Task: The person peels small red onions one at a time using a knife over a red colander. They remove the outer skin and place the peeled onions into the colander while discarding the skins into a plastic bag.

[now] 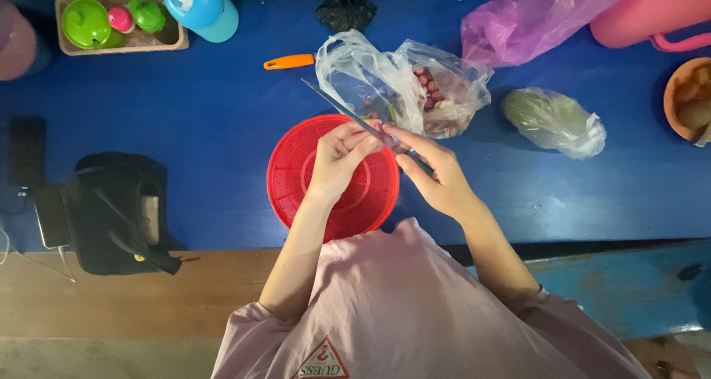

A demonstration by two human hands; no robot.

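My left hand (pixel 337 157) pinches a small reddish shallot (pixel 375 125) over a red round strainer (pixel 292 183) on the blue table. My right hand (pixel 438 177) grips a knife (pixel 337 106); its long thin blade points up and left, across the fingertips of my left hand and against the shallot. Just behind both hands lies an open clear plastic bag (pixel 355 71) with several reddish shallots (pixel 429 90) inside.
An orange-handled tool (pixel 289 62) lies behind the strainer. To the right are a bagged green vegetable (pixel 552 120), a purple plastic bag (pixel 533 16), a pink jug (pixel 652 8) and an orange bowl (pixel 689 97). At left are a black bag (pixel 111 208), a tray of green lids (pixel 118 20) and a blue bottle (pixel 200 8).
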